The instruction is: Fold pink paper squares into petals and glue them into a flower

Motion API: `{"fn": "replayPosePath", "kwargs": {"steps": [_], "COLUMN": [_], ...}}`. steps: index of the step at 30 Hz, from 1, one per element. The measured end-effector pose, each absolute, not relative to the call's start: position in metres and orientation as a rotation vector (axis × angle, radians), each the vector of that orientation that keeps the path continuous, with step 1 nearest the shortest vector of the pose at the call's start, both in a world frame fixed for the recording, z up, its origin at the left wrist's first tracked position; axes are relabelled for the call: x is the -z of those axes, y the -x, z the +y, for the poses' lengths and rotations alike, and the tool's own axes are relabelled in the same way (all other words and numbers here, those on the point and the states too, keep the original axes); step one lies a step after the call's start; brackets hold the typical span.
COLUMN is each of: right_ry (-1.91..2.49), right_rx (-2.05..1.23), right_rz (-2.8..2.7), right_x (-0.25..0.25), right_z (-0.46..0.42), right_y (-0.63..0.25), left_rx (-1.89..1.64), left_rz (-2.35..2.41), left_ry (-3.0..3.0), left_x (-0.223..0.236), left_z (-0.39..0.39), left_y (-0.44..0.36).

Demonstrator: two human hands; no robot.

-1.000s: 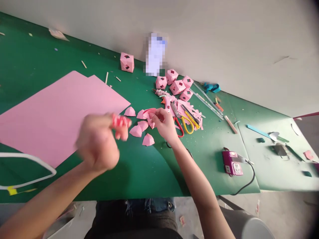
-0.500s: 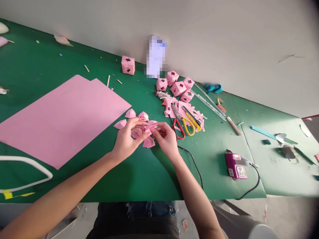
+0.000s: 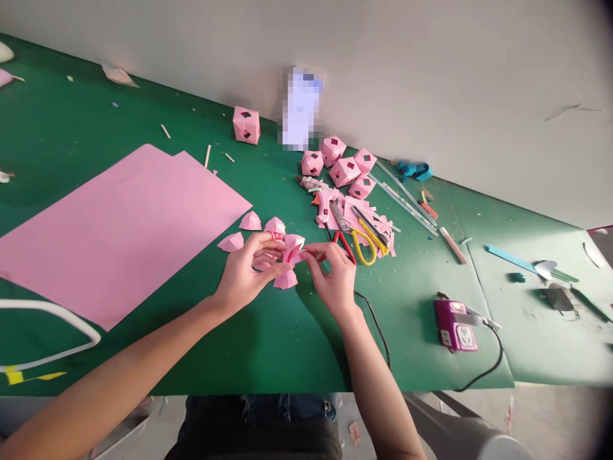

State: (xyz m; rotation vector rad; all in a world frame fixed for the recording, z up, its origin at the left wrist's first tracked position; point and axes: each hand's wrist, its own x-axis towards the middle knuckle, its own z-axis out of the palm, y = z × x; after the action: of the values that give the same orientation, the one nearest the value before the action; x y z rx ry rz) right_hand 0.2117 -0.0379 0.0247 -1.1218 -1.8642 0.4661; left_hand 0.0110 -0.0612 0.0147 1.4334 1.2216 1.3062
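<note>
Between both hands, above the green table, is a small folded pink paper piece [image 3: 292, 255]. My left hand [image 3: 246, 265] is closed on its left side, thumb below and fingers above. My right hand [image 3: 331, 271] pinches its right edge with thumb and forefinger. Several pink paper cups lie about the hands: one [image 3: 250, 221] behind the left hand, another [image 3: 232, 242] at its left, and one [image 3: 286, 280] just below the held piece. Fingers partly hide others. Red-handled scissors [image 3: 345, 246] lie right behind my right hand.
A large pink paper sheet [image 3: 124, 223] covers the left. Pink paper balls [image 3: 345, 171] stand at the back, near a blurred phone [image 3: 301, 112]. A pink glue gun [image 3: 324, 206], yellow-handled scissors [image 3: 364, 248] and paper strips lie to the right, and a purple power socket [image 3: 454, 324] farther right.
My right hand has moved slightly right, away from the left hand, still pinching the paper's edge. The pink piece now looks more upright and opened out between the hands.
</note>
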Motion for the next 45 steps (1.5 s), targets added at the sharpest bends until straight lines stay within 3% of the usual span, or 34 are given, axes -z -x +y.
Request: {"fn": "replayPosePath", "kwargs": {"steps": [10, 30, 45], "right_ry": [0.972, 1.055, 1.087], "right_rx": [-0.306, -0.58, -0.598], "right_rz": [-1.899, -1.814, -1.747], "right_x": [-0.027, -0.018, -0.02], "right_z": [-0.042, -0.058, -0.064], "right_y": [-0.209, -0.187, -0.176], "left_rx": [-1.235, -1.324, -1.409], "left_rz": [1.201, 1.264, 1.361], "left_ry": [-1.632, -1.772, -1.708], "left_x": [-0.018, -0.021, -0.021], "left_z": [-0.065, -0.067, -0.068], "left_y": [-0.01, -0.012, -0.011]}}
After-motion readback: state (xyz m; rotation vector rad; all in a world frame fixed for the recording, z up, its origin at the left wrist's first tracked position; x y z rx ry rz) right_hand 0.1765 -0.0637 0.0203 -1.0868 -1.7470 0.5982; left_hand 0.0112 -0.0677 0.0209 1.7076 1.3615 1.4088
